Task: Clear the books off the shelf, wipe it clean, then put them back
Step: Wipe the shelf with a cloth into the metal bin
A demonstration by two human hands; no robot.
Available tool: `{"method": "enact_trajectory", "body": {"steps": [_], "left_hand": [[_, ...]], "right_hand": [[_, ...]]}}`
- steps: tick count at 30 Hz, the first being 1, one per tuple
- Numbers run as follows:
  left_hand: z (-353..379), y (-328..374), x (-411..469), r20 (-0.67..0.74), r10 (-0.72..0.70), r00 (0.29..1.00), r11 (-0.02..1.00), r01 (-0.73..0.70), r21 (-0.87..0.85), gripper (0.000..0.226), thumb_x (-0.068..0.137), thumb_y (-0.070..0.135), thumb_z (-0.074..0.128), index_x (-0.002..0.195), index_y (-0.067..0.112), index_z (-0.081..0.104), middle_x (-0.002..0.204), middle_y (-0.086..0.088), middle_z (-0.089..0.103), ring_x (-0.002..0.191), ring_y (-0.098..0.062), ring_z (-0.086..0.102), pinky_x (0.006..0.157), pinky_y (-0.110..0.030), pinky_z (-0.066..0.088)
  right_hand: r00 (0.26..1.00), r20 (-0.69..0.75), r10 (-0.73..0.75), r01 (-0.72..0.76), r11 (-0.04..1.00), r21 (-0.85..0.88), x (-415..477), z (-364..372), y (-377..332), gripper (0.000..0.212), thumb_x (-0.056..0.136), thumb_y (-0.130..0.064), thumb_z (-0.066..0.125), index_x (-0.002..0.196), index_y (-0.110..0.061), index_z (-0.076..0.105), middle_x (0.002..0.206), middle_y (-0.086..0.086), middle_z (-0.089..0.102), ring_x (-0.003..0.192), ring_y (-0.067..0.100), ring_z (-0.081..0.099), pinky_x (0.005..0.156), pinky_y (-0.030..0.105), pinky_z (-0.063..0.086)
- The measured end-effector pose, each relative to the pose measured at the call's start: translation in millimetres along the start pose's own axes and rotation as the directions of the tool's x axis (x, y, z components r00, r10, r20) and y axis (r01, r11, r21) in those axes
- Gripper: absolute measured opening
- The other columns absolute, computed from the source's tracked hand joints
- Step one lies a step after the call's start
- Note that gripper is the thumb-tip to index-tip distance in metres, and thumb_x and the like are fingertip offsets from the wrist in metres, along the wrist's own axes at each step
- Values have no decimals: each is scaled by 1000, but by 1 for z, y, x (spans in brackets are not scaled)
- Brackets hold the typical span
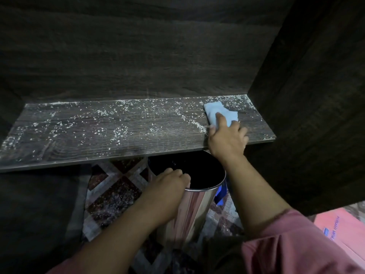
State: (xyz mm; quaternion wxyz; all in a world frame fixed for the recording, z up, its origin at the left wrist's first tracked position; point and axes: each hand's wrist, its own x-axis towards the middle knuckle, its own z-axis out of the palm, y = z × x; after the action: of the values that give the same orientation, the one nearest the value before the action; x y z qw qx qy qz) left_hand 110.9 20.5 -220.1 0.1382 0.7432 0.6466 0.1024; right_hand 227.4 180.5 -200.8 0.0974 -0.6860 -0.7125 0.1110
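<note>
1. Shelf: a dark wood-grain board just ahead of both hands, bare of books and strewn with white crumbs. No books in view. Judged step: the wipe, barely begun.
2. Nearest: a pink sleeve on the right arm, and patterned floor tiles below the left forearm.
3. Left hand: its fingers are curled over the near rim of a steel bin and grip it. The bin mouth lies just beyond these fingertips, under the shelf's front edge.
4. Right hand: it rests over the shelf's front edge, with the forefinger laid out flat, pressing a light-blue cloth onto the board. The thumb sits at the cloth's left edge. No finger is plainly wrapped round the cloth, and whether the thumb nips it cannot be told.
5. The cloth sits under and just beyond the right fingertips, near the shelf's right end and close to the side panel. A short ridge of crumbs lies just left of the thumb.
6. Most of the crumbs lie left of the right fingers, thickest along the back panel.
7. Method note (judgement):
   - Keep the cloth flat under even pressure.
   - Draw the crumbs from the rear corner toward the front edge.
   - Hold the bin mouth directly beneath the drop point.
   - Work leftward in overlapping passes.
   - Risk: fast strokes would scatter grit past the rim onto the tiles.
</note>
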Motion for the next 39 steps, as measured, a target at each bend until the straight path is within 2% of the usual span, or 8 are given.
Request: {"method": "enact_trajectory", "body": {"steps": [4,10,13,19,26,30,33,39], "left_hand": [[1,1,1,1,15,1000,999,-15,30,26,83,9,56,102,23,48,105,4,49,105,-16,43,87,-26,35],[2,-2,1,11,5,1000,1000,-5,16,30,81,7,58,106,21,50,107,4,49,107,-16,43,90,-26,37],[1,-4,-1,4,-5,1000,1000,5,-6,30,81,7,57,105,22,50,105,5,49,106,-16,42,90,-26,37],[-4,-5,-4,-1,-7,1000,999,7,-34,28,82,5,51,105,21,51,104,4,50,104,-16,42,88,-26,36],[-4,-4,-2,33,-21,999,999,22,-38,28,82,6,54,105,20,51,105,4,50,104,-17,43,89,-28,38],[-5,-4,-2,29,-11,1000,999,12,-40,26,83,8,55,105,22,52,105,5,50,103,-16,43,87,-25,36],[-8,-4,-3,31,-17,999,999,18,-46,23,85,9,55,105,21,52,106,5,50,103,-15,42,86,-25,35],[-10,-6,-6,31,-20,999,999,22,-48,25,83,8,55,103,22,53,104,5,50,101,-14,41,81,-22,31]], "right_hand": [[997,44,-65,63,996,59,-17,4,-24,52,99,-39,36,149,-32,23,141,19,29,124,37,30,101,46,31],[998,44,-52,26,892,451,-11,-14,-26,51,100,-29,38,150,-33,28,143,16,27,128,36,35,108,42,32],[997,-44,-56,68,940,335,-2,-20,-10,54,98,-26,43,150,-34,28,143,14,27,127,34,30,107,44,29],[972,139,-188,181,981,64,-4,-15,-2,58,93,-24,48,144,-46,30,144,12,30,126,38,32,103,51,28],[908,220,-356,318,929,190,-13,-14,-14,51,89,-20,56,134,-41,43,131,9,38,121,36,41,105,49,37],[931,77,-356,309,885,347,-13,-22,-17,49,88,-10,53,128,-38,48,126,6,39,120,31,40,105,48,37],[947,35,-318,294,909,295,-10,-26,-13,48,85,-6,53,120,-38,49,125,3,39,119,29,37,103,50,36],[917,158,-367,346,927,146,-12,-14,-10,39,80,-2,52,93,-38,50,122,-3,43,117,28,36,88,40,23]]}}
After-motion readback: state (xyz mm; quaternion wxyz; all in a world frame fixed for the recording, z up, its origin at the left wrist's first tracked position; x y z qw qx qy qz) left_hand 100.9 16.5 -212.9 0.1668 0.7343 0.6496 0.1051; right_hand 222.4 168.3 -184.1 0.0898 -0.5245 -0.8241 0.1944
